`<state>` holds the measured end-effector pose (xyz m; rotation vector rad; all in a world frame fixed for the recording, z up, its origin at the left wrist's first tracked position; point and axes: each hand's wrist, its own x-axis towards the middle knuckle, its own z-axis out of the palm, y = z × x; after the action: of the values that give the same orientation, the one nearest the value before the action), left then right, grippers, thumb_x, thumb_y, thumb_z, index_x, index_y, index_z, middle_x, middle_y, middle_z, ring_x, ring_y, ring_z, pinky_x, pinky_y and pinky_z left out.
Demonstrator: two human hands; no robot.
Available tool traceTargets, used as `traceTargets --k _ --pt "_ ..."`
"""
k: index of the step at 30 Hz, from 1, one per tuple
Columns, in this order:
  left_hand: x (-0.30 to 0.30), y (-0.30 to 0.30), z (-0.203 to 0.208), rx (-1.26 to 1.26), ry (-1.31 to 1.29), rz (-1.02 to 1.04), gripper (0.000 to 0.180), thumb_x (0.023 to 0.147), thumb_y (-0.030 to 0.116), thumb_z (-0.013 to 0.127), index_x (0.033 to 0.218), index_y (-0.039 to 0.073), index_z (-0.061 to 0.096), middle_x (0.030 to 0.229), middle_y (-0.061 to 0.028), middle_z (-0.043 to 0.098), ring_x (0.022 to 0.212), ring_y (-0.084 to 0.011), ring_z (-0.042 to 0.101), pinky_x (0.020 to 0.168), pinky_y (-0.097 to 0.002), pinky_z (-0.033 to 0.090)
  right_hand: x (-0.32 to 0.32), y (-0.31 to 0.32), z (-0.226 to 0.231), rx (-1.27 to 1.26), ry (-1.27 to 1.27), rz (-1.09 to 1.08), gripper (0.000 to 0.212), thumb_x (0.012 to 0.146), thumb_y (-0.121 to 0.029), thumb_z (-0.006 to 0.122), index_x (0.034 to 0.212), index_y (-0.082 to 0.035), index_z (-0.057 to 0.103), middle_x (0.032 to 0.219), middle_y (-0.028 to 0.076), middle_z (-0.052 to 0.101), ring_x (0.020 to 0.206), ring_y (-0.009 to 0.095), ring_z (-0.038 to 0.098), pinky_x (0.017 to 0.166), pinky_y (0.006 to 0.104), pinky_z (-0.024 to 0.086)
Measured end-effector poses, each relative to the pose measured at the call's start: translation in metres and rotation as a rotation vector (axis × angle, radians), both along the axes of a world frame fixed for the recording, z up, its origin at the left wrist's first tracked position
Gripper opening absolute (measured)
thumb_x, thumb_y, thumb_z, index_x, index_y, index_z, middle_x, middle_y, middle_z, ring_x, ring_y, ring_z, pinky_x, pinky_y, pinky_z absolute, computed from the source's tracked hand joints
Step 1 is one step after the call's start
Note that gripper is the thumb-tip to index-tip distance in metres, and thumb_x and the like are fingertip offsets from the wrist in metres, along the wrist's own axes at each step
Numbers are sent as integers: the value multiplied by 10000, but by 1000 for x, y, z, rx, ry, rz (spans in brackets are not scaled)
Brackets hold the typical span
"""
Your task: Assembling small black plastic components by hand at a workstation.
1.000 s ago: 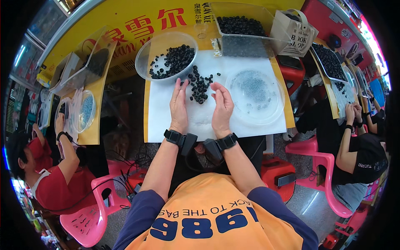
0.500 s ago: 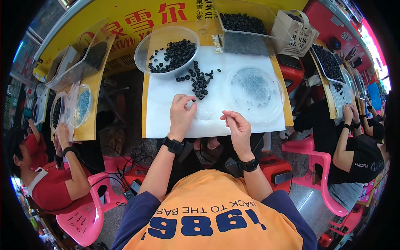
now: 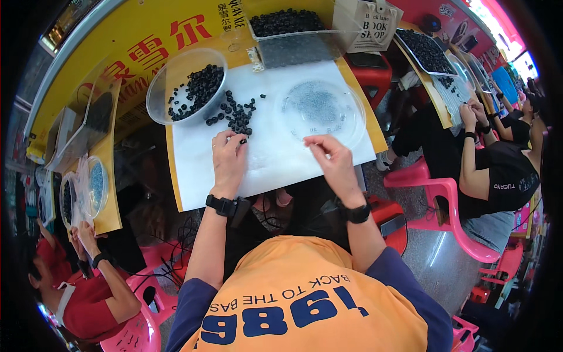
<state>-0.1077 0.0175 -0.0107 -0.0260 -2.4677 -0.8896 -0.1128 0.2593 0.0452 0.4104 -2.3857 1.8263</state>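
Over the white sheet [image 3: 270, 167], my left hand [image 3: 229, 161] is closed, with a small black ring-like piece [image 3: 243, 141] between thumb and fingertip. Just beyond it lies a loose pile of small black pieces [image 3: 239, 119]. My right hand [image 3: 333, 164] pinches thumb and forefinger together at the near edge of a round clear dish [image 3: 359, 112]. Tiny clear pieces [image 3: 311, 105] are spread in that dish. Whatever the right fingertips hold is too small to tell. A clear bowl [image 3: 157, 94] with more black pieces stands at the far left of the sheet.
Behind the sheet stands a clear bin [image 3: 299, 54] of black pieces, with a cloth tote bag [image 3: 365, 29] beside it. Co-workers sit to the left [image 3: 88, 311] and right [image 3: 504, 167]. A pink chair [image 3: 434, 188] and red stool [image 3: 369, 73] stand at right.
The view has turned and shifted, so the table appears farther left and tilted. My right hand has moved nearer the clear dish; my left still holds the black piece, close to the pile.
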Motion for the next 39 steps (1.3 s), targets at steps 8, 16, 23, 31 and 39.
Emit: traceTargets --k 8,16,23,31,39 --pt "31 21 17 528 -198 10 204 822 -1 658 1026 5 658 1001 -73 658 845 -155 613 743 -270 490 -63 16 -19 475 407 101 113 779 -67 665 885 -60 706 800 94 613 818 282 581 752 380 461" --pt "57 16 -2 1203 -361 8 275 864 12 635 1134 -38 628 985 -77 660 834 -137 648 766 -241 522 -93 -1 -34 636 439 337 109 750 -50 668 858 -64 679 861 80 597 886 287 552 794 371 441" --pt "55 12 -4 1415 -320 -63 258 923 4 553 1171 -51 594 1102 -128 631 968 -186 632 884 -281 521 -96 1 -40 555 376 247 90 782 -35 641 869 -41 661 872 102 630 861 302 575 773 373 459" --pt "56 8 -7 1442 -331 -105 248 936 8 534 1169 -53 591 1114 -137 627 983 -204 630 895 -297 524 -84 -4 -11 380 94 189 111 792 -82 683 892 -33 683 806 55 643 715 158 564 653 268 453" --pt "57 8 -9 1451 -312 -140 245 936 15 540 1166 -48 595 1103 -128 634 974 -201 635 890 -297 526 -87 -5 -15 191 -59 91 169 842 -161 683 882 3 696 696 40 635 628 84 524 591 241 420"
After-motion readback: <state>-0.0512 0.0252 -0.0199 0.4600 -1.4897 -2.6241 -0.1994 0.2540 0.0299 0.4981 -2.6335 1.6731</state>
